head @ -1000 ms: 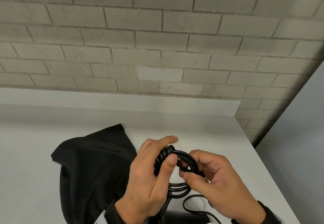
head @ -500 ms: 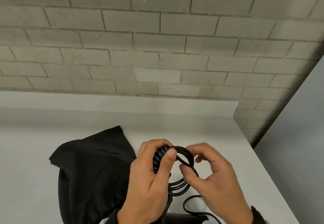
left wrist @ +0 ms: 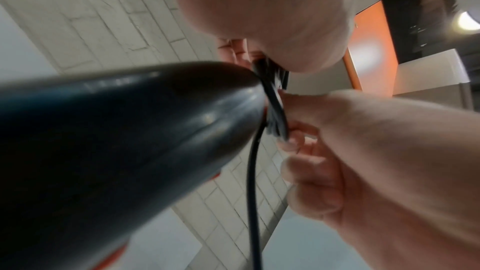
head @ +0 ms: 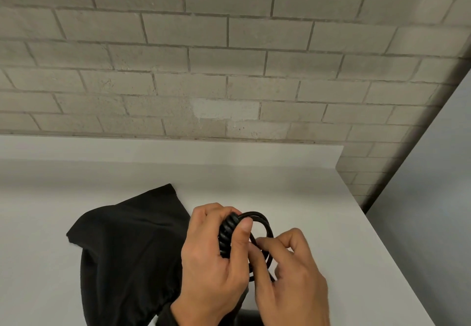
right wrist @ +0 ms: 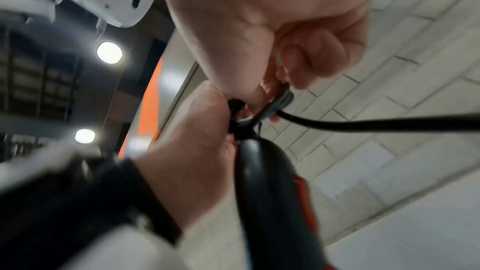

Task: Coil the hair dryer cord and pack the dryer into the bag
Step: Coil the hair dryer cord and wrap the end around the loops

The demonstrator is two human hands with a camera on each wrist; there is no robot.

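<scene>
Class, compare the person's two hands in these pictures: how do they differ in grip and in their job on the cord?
The left hand wraps the bunched cord coil, thumb pressed over it; the right hand pinches only the loops with its fingertips. The left hand sits nearer the black bag; the right hand is on the side away from it. Both are above the white table, holding the same cord.

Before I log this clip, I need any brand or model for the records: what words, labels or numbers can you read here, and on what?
None can be read.
Hair dryer: glossy black body with orange trim, no legible print; both wrist views are blurred.
Cord: no marking shows.
Bag: plain black cloth.
Brick wall and white table: bare.
</scene>
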